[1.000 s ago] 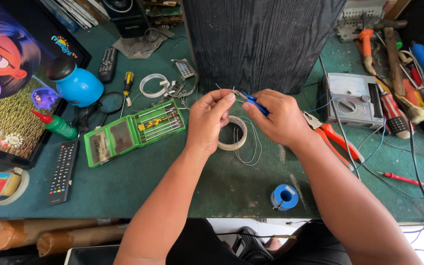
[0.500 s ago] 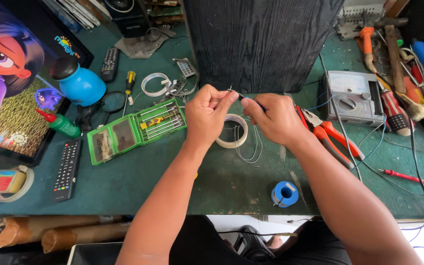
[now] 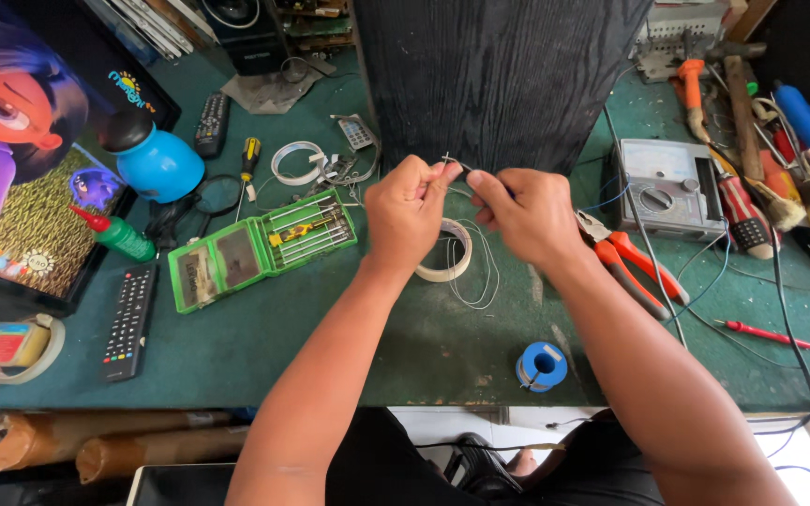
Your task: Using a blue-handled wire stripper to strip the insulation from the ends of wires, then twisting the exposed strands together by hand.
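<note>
My left hand (image 3: 407,212) and my right hand (image 3: 523,214) are raised together over the green table (image 3: 264,333), in front of a tall black wood-grain speaker cabinet (image 3: 494,75). Both pinch the bare ends of thin wires (image 3: 454,165) between thumb and fingertips, the fingertips almost touching. Thin white wire loops (image 3: 480,281) hang below the hands down to the table. A roll of pale tape (image 3: 449,253) lies right under them.
Red-handled pliers (image 3: 635,272) lie right of my right hand, a grey multimeter (image 3: 663,183) behind. A blue solder spool (image 3: 541,364) sits near the front edge. Left are an open green screwdriver case (image 3: 255,248), a black remote (image 3: 128,319), a blue jar (image 3: 157,159) and a screen (image 3: 21,169).
My hands have drawn closer together and risen slightly toward the cabinet. The blue thing seen in my right fingers a second ago is no longer visible.
</note>
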